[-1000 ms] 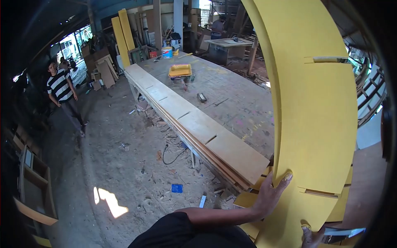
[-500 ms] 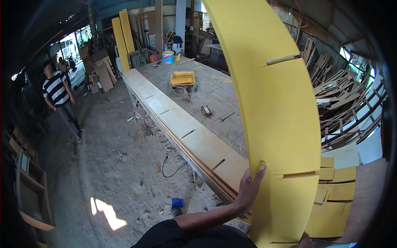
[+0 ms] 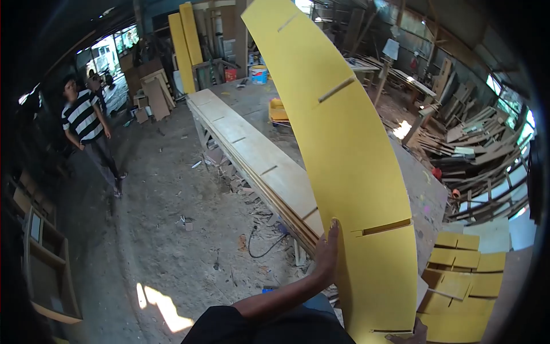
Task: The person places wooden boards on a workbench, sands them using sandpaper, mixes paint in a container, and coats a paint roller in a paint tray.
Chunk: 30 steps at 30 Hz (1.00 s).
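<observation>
— What are you holding?

— A long, flat, yellow-painted board (image 3: 366, 172) with narrow slots cut in from one edge. It rises at a tilt in front of the long, paint-stained worktable (image 3: 428, 198), hiding part of it. My right hand (image 3: 413, 333), lowest down, is closed on the slotted edge beside the bottom slot. My left hand (image 3: 326, 255) grips the opposite edge, thumb against the yellow face, the other fingers hidden behind.

— What's around you?

— Right of the worktable's near end lie flat, overlapping yellow slotted pieces (image 3: 458, 312). Along the worktable's left side rests a stack of long, pale, slotted wooden boards (image 3: 252, 146).

— And farther off?

— Well left of the worktable, a person (image 3: 86, 123) in a black-and-white striped shirt stands on the dusty floor. On the worktable's far half, a yellow tray (image 3: 278, 109) shows partly behind my board; beyond it is a blue-and-white bucket (image 3: 259, 74). Past the worktable's far end, tall yellow planks (image 3: 191, 34) stand nearly upright.
</observation>
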### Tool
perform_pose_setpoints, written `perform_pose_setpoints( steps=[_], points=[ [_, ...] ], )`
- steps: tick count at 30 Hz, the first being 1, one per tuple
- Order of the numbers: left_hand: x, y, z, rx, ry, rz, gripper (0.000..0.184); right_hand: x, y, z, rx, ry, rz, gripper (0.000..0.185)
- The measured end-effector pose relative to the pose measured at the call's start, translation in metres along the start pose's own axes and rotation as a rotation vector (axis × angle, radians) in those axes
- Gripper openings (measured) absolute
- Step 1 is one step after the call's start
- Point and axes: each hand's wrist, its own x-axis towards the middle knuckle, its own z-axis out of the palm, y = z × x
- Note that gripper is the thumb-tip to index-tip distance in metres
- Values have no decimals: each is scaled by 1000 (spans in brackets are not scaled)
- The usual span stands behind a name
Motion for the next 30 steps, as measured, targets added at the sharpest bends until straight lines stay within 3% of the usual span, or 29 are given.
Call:
perform_pose_setpoints(
  steps=[4,6,9,11,14,17,21,23,24,26,27,29,30],
  points=[
    [34,20,-18,-61,49,3,68,44,-66,-17,-160,-15,-22,54],
    [52,34,-20,-154,107,-136,69,71,-119,-31,-105,-57,-32,56],
    [93,39,-35,-312,15,-104,72,113,-139,-26,-280,-103,34,58],
    [122,43,-47,-346,-3,-84,72,144,-153,-20,-279,3,-141,65],
    [165,52,-69,-389,-51,-74,74,198,-174,-17,-296,-129,-81,71],
    [209,67,-84,-430,-49,-74,75,247,-187,-1,-332,-107,-130,80],
    [240,108,-92,-403,-1,-78,78,306,-236,2,-424,-295,123,88],
    [261,122,-105,-372,8,-67,80,331,-227,16,-498,-231,-140,95],
    [278,123,-118,-422,-20,-50,80,345,-232,22,-498,-228,-136,95],
    [311,133,-139,-464,-52,-49,81,372,-266,36,-665,16,-611,94],
    [325,140,-149,-436,-40,-5,82,387,-290,41,-662,13,-596,94],
    [351,153,-170,-405,-37,24,83,421,-352,48,-540,-540,280,91],
    [368,161,-181,-433,-27,33,84,430,-351,59,-535,-533,293,91]
  ],
)
